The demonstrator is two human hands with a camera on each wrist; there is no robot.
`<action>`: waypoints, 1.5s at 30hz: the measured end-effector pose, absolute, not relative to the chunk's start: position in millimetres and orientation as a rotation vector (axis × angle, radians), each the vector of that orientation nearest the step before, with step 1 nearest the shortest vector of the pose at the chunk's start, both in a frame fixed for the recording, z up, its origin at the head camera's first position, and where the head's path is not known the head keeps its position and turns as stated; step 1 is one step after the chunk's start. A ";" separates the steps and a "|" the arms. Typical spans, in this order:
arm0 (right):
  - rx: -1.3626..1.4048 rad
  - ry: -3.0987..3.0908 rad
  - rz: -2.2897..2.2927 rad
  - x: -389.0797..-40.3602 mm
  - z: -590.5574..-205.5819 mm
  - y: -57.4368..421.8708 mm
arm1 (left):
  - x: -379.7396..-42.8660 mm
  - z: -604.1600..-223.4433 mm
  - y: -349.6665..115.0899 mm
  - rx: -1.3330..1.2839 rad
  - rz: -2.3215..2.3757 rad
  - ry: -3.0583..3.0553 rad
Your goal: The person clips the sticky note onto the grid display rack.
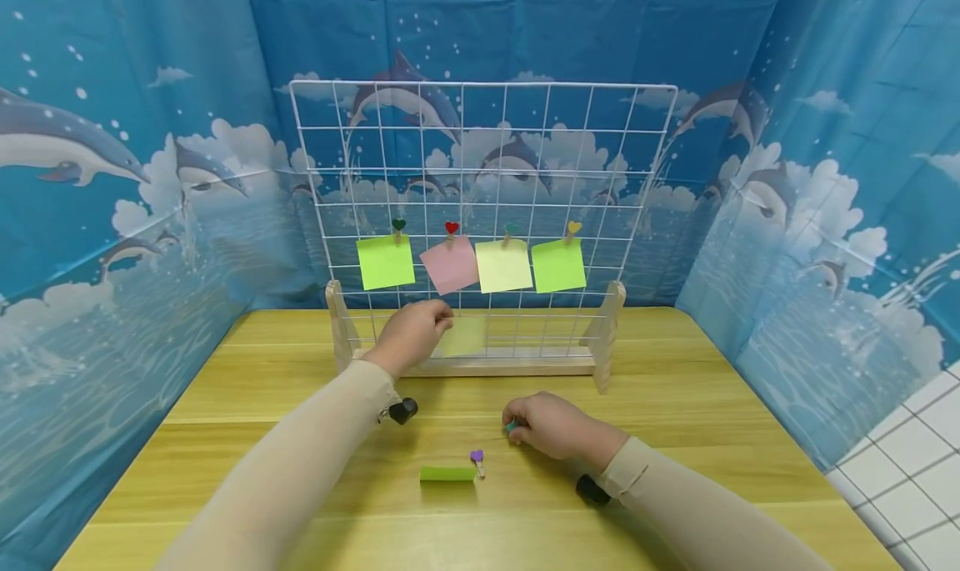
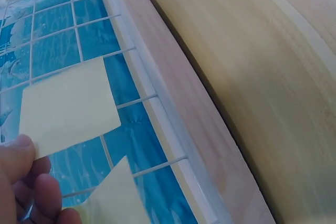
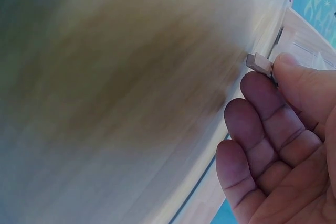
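Observation:
My left hand (image 1: pixel 415 328) pinches a pale yellow sticky note (image 2: pixel 68 108) by one edge between thumb and fingers. In the head view that note (image 1: pixel 463 336) is in front of the lower part of a white wire grid (image 1: pixel 504 127). Part of another paper (image 2: pixel 118 195) shows below the fingers in the left wrist view. Low over the table, my right hand (image 1: pixel 553 425) holds a small wooden clothespin (image 3: pixel 259 63) between thumb and index finger. A bit of teal (image 1: pixel 512 426) peeks out from it in the head view.
Four notes, two green (image 1: pixel 386 262), one pink (image 1: pixel 450 266) and one pale yellow (image 1: pixel 504 266), hang on the grid under heart clothespins. Wooden feet (image 1: pixel 604 338) support the grid. A purple-heart clothespin (image 1: pixel 477 461) lies beside a green note (image 1: pixel 447 474) on the table.

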State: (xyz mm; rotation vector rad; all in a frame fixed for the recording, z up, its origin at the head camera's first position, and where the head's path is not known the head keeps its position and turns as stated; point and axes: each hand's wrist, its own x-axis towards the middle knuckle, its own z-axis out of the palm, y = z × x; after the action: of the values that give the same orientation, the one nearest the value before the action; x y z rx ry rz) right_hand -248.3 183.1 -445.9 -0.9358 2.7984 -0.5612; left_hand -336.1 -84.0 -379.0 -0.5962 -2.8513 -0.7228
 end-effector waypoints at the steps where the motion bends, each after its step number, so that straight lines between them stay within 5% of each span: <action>1: -0.934 2.797 -0.563 -248.3 -445.9 183.2 | -336.1 -379.3 -83.1 -0.591 -0.709 -2.846; 45: -0.647 2.887 -0.945 -271.9 -420.6 173.3 | -337.4 -382.3 -74.5 -0.498 -0.561 -2.785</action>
State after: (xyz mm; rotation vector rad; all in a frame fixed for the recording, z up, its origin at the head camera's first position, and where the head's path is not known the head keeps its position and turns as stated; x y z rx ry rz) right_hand -271.9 173.3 -420.6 -0.6467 2.8866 -0.9445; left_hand -337.4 -74.5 -382.3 -0.4980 -2.7848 -0.5614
